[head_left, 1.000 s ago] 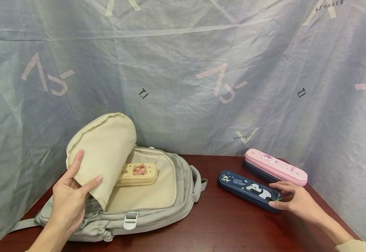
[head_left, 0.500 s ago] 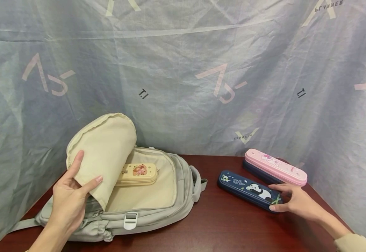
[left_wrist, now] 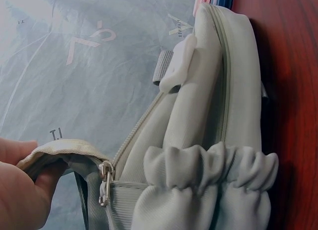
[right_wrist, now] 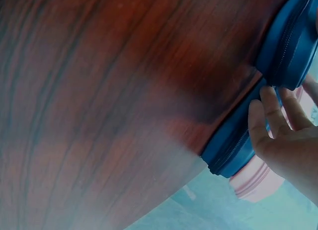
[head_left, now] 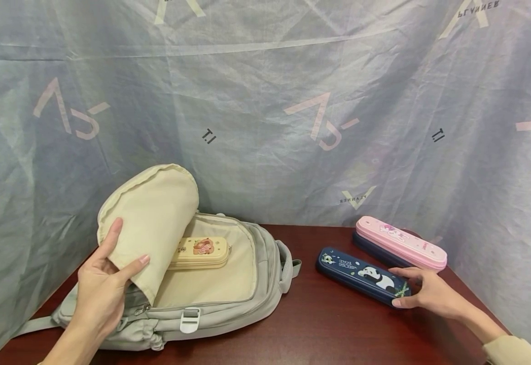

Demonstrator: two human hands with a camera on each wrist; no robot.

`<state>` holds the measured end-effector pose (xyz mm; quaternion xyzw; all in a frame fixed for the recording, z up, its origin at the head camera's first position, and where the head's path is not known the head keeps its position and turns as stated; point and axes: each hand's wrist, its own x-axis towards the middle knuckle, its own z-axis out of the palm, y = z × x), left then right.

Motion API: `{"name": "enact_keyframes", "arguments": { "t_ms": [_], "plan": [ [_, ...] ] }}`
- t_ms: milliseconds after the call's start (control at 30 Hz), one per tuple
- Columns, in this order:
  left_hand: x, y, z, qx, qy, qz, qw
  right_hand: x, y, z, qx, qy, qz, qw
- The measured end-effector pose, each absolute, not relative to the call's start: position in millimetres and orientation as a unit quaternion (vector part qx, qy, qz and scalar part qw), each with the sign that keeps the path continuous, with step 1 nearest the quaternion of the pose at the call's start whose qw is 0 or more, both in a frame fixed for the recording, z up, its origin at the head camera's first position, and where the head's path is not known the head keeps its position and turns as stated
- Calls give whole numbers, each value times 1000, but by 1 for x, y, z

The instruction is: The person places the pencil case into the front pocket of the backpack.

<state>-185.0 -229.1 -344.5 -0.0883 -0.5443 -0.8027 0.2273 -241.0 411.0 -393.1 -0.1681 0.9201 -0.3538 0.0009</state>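
on the surface [head_left: 308, 327], the panda pencil case [head_left: 360, 275], slanting away leftward, is pinched at its near end by the right hand [head_left: 429, 295], the backpack flap [head_left: 155, 225] by the left hand [head_left: 103, 286].

The right grip [head_left: 434, 295] has shifted its thumb [head_left: 404, 302] on the navy case [head_left: 355, 276]; more bamboo print [head_left: 402, 290] shows.

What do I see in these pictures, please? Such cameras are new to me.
There is no machine: these are a person's left hand and right hand. The wide picture comes from a camera on the head; the smaller ones from each wrist. On the table lie an open backpack with a yellow case inside, a dark blue panda case, and a pink case on another dark blue case. The left holds up the backpack's flap; the right grips one end of the panda case.
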Motion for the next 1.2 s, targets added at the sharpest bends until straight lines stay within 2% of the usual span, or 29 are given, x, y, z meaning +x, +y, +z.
{"name": "enact_keyframes", "arguments": {
  "t_ms": [467,1200],
  "plan": [
    [-185,-229,-345,-84,-546,-802,228,-239,408,-393,-178,916,-360,-1],
    [-186,-230,-346,-85,-546,-804,221,-246,422,-402,-213,864,-451,70]
  ]
}}
